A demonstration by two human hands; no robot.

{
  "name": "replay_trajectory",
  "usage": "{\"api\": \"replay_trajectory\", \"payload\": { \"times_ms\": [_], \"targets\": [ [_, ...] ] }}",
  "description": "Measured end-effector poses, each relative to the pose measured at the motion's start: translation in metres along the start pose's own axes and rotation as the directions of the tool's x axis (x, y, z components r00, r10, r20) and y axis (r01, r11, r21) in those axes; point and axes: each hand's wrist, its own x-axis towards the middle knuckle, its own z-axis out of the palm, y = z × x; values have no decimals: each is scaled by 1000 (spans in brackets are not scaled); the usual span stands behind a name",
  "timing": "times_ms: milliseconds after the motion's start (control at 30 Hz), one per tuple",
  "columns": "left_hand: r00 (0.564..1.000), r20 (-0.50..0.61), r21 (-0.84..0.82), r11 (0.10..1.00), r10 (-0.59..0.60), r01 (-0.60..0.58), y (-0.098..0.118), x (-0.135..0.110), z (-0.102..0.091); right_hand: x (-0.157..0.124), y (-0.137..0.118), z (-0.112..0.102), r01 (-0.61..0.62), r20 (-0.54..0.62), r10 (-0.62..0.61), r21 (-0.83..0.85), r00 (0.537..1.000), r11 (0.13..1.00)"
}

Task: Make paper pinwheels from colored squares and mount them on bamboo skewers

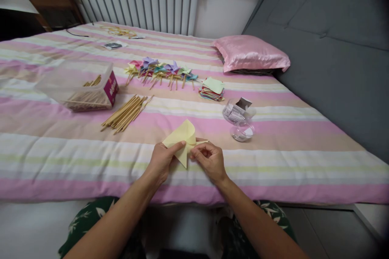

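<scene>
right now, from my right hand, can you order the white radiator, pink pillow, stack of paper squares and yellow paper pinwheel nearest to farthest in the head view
From the right hand:
1. Yellow paper pinwheel: at its fingertips, toward the left.
2. Stack of paper squares: ahead.
3. Pink pillow: farther ahead, rightward.
4. White radiator: by the wall, ahead-left.
</scene>
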Motion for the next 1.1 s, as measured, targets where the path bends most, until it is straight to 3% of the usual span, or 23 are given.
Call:
{"api": "replay_trajectory", "payload": {
  "times_ms": [233,700,1100],
  "targets": [
    [1000,5,46,999,21,-21,-5,0,-1,0,-2,1,58,-64,-62,-68,996,996],
    [997,21,105,992,69,-71,-9,1,-2,0,0,2,24,-123,-38,-113,992,993],
    [998,-30,164,985,57,-52,-8,0,1,2,0,4,42,-143,-63,-147,988,988]
  ]
}}
